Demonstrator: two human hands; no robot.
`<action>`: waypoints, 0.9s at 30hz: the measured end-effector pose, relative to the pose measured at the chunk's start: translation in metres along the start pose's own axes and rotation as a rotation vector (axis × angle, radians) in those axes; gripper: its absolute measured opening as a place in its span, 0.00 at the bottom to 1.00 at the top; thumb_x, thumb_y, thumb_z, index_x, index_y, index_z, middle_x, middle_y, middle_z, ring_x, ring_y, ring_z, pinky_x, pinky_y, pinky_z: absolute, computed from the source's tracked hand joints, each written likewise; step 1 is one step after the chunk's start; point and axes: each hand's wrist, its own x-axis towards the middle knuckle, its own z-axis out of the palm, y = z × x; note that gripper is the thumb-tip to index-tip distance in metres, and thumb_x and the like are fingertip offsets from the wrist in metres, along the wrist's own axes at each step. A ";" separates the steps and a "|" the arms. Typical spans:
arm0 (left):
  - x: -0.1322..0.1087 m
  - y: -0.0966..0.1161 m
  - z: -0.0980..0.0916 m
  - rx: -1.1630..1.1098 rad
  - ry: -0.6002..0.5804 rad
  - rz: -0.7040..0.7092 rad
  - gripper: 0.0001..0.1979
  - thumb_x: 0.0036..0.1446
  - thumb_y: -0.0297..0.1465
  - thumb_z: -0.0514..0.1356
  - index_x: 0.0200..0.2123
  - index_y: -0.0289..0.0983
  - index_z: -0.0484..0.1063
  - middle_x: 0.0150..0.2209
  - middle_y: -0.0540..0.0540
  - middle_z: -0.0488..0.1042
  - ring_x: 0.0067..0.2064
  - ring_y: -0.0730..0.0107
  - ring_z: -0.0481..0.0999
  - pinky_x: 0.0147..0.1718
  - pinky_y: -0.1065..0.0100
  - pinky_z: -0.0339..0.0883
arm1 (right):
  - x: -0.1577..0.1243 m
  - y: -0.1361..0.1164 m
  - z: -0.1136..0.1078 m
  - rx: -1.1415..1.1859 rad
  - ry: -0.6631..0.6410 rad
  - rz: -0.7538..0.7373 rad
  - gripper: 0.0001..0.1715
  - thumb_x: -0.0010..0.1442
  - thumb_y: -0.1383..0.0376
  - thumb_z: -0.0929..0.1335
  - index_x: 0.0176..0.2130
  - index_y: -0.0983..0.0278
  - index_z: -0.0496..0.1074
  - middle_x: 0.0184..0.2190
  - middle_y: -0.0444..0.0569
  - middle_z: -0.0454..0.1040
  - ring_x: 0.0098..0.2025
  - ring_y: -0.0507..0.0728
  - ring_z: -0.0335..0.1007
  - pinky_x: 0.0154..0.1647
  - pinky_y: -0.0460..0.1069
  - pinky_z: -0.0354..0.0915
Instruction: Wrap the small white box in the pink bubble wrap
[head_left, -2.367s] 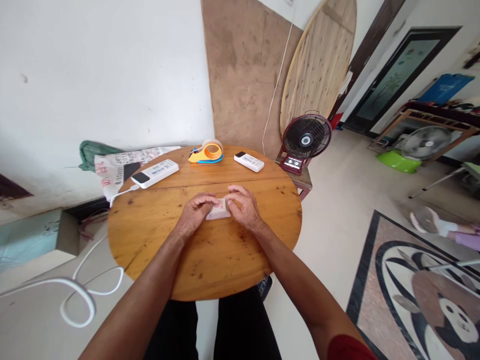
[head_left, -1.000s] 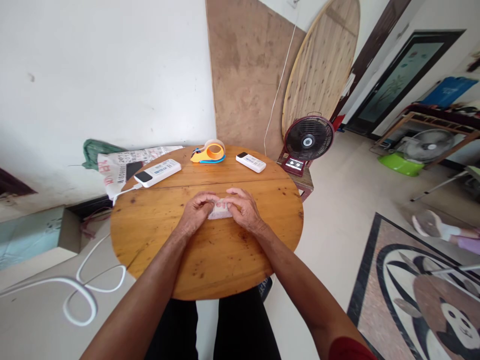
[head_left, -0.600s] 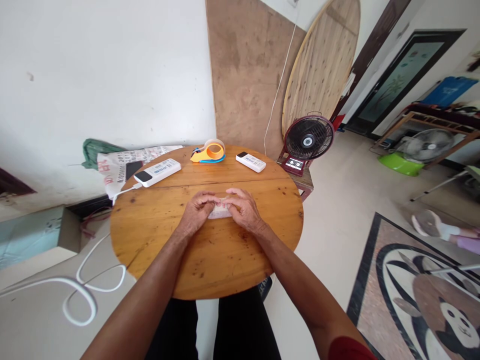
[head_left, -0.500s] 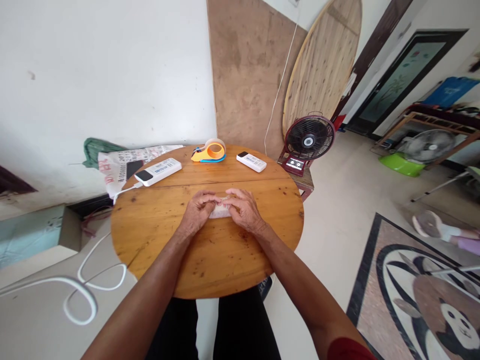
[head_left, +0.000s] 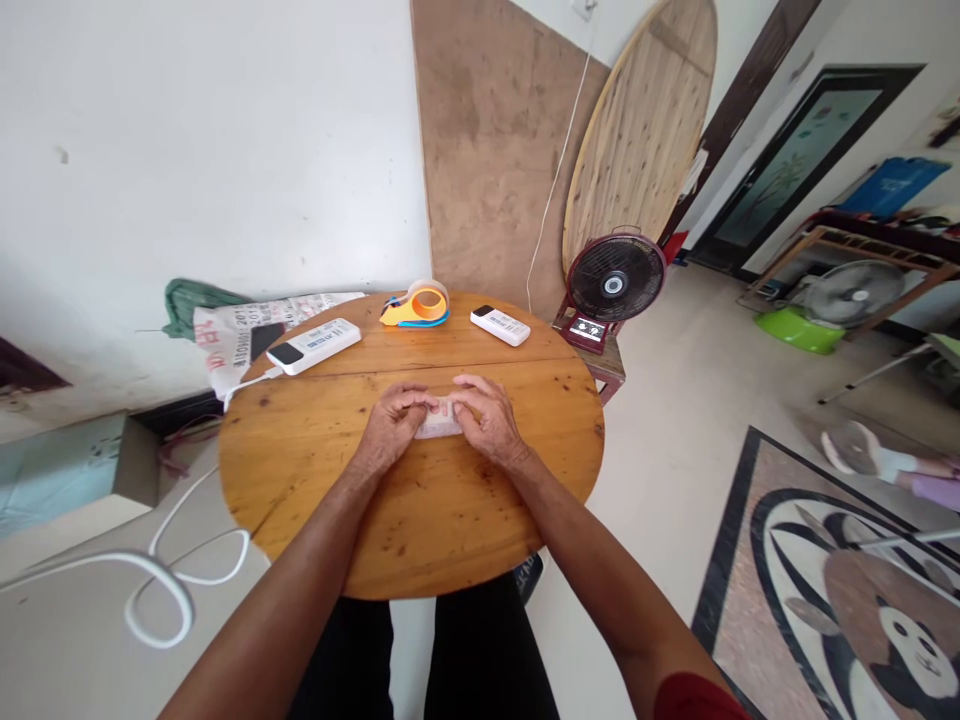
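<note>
A small whitish packet [head_left: 438,420] with reddish marks lies between my hands on the round wooden table [head_left: 420,540]. My left hand [head_left: 393,420] pinches its left end, with the fingers curled over the top. At its right end, my right hand [head_left: 487,415] grips with the thumb, and its fingers arch above. Beyond the hands stands an orange and blue tape dispenser [head_left: 417,306]. A white power bank [head_left: 501,325] lies to its right, and a larger white one [head_left: 315,346] with a cable plugged in lies to its left.
A dark red fan [head_left: 615,285] stands on a stool right of the table. Printed sacking [head_left: 225,340] and a dark flat object lie at the back left edge. White cable loops [head_left: 161,600] hang at the left. A person's foot [head_left: 851,448] shows far right.
The fingers of my right hand have lifted and drawn back slightly from my left fingertips, so more of the packet's top and its reddish marks show.
</note>
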 end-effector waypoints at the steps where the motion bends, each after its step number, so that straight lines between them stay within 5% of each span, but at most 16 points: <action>1: 0.000 0.000 0.000 0.000 0.000 -0.004 0.11 0.53 0.34 0.57 0.32 0.39 0.80 0.44 0.44 0.73 0.49 0.61 0.72 0.52 0.60 0.66 | 0.000 0.000 0.000 0.002 0.000 -0.002 0.13 0.59 0.68 0.64 0.40 0.61 0.77 0.51 0.51 0.73 0.50 0.58 0.69 0.55 0.54 0.58; 10: 0.001 0.003 0.001 -0.010 0.019 0.007 0.10 0.52 0.34 0.58 0.30 0.41 0.80 0.42 0.45 0.74 0.48 0.60 0.72 0.54 0.59 0.64 | 0.000 -0.005 -0.001 -0.107 -0.134 -0.017 0.15 0.59 0.69 0.65 0.42 0.59 0.79 0.55 0.50 0.71 0.54 0.60 0.65 0.57 0.56 0.57; 18: -0.003 0.010 -0.001 -0.162 0.011 -0.127 0.11 0.48 0.34 0.61 0.34 0.39 0.80 0.49 0.45 0.73 0.47 0.61 0.72 0.47 0.62 0.67 | 0.001 -0.001 0.001 0.046 0.069 0.066 0.13 0.60 0.66 0.64 0.41 0.61 0.77 0.51 0.51 0.74 0.51 0.58 0.69 0.55 0.54 0.59; 27: 0.008 -0.001 -0.007 -0.550 0.345 -0.327 0.15 0.39 0.30 0.63 0.35 0.37 0.78 0.37 0.47 0.78 0.44 0.64 0.74 0.43 0.66 0.65 | 0.002 0.002 -0.004 -0.017 0.114 0.161 0.16 0.61 0.69 0.61 0.43 0.62 0.76 0.52 0.53 0.72 0.54 0.59 0.68 0.57 0.55 0.57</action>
